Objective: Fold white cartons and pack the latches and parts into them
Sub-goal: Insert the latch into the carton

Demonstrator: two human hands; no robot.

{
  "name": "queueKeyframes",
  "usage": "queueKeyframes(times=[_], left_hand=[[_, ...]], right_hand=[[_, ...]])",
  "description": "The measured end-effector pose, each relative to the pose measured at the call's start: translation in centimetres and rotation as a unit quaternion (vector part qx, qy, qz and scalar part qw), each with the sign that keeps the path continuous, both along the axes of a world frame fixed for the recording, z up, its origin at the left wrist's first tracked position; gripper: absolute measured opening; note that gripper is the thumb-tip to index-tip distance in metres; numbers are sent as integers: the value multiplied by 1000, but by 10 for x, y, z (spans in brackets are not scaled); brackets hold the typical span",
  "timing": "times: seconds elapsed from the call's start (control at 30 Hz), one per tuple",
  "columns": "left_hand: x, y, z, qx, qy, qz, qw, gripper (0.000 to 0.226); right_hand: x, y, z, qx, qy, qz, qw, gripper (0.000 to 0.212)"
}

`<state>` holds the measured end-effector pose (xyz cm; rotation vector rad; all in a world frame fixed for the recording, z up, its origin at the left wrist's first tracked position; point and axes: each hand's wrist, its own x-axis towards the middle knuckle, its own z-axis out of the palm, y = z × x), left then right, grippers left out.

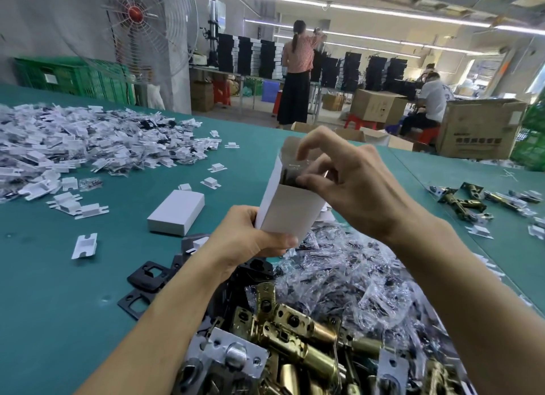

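Left hand [250, 235] grips the white carton [290, 200] upright above the worktop [59, 276]; right hand [351, 182] pinches parts into its open mouth (contents unclear). Tilt it and they could spill.

Two bare arms of one person, seen from the head camera. Left hand [246, 235]: bare, with a short, trimmed nail on the thumb [290, 242]. Left forearm [165, 321]: bare from the wrist down to the lower edge of the frame, smooth in outline and broadening toward the camera under the wide-angle lens. Right hand [362, 194]: bare, with knuckles and faint tendon ridges marked across its back and a crease line at the wrist. Right forearm [477, 300]: bare along its whole visible length, likewise widening toward the lower right corner.
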<state>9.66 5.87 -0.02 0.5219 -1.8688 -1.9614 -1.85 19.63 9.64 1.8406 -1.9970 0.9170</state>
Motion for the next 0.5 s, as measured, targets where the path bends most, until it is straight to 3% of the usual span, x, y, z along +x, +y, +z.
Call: queueKeyframes(times=[0.13,0.27,0.33,0.5], left_hand=[[0,1,0,-2,5,4,1000,19],[1,1,0,-7,2,8,1000,16],[2,2,1,-10,0,7,1000,17],[2,1,2,-8,6,-7,1000,26]], right_hand=[[4,1,7,41,8,1,999,4],[5,3,14,153,50,-57,985,43],[8,4,16,203,71,-84,973,50],[14,10,19,215,90,-58,971,34]])
